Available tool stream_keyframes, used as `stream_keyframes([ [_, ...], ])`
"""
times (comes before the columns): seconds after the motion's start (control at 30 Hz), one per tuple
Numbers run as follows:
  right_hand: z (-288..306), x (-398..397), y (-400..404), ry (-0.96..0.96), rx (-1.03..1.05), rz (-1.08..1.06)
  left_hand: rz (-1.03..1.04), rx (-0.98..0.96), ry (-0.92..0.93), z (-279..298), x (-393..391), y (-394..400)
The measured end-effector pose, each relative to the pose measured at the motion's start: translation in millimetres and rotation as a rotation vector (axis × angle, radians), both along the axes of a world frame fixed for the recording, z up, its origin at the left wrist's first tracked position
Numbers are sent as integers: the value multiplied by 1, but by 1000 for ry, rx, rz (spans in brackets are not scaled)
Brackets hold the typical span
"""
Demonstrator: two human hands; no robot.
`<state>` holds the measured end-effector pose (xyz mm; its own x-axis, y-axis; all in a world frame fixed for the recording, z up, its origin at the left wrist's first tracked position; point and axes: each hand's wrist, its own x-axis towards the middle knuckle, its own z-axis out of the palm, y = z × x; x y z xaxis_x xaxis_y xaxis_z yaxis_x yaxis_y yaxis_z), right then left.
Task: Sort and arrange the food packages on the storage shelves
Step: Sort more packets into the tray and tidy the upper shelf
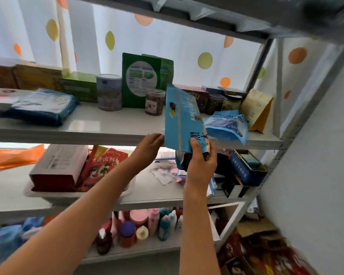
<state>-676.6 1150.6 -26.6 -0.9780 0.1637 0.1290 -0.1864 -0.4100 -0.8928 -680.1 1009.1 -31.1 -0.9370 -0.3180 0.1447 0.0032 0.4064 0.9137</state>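
Note:
My right hand [202, 155] grips the lower end of a tall blue food pouch [182, 118], holding it upright in front of the upper shelf's [99, 124] front edge. My left hand [150, 143] is open, its fingertips touching the pouch's left edge. A second blue pouch [227, 126] lies tilted on that shelf just right of the held one, with a tan paper bag [256, 110] behind it. Further back stand a green pouch [140, 80], a tin can [109, 92] and a clear jar [155, 102].
A blue flat pack [42, 107] lies at the upper shelf's left, boxes behind it. The middle shelf [147, 191] holds a red packet [102, 165], a white-and-red box [58, 167], loose sachets and a blue box [246, 167]. Bottles [147, 225] crowd the lower shelf. A wall stands at the right.

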Motion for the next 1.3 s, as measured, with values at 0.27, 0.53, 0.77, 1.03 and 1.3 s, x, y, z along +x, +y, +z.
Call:
stream_keyframes([
  [0.27,-34,109,-7,-170,-108,198,-32,703,-59,-11,100,8],
  [0.53,-79,205,-6,-265,-239,269,33,1026,-29,-59,194,29],
  [0.77,-100,242,-11,-250,150,337,257,1033,40,-96,267,18],
  [1.03,-96,271,-26,-31,404,616,562,814,129,-125,320,-8],
  [1.3,-81,285,-41,52,542,829,609,594,167,-121,349,-30],
])
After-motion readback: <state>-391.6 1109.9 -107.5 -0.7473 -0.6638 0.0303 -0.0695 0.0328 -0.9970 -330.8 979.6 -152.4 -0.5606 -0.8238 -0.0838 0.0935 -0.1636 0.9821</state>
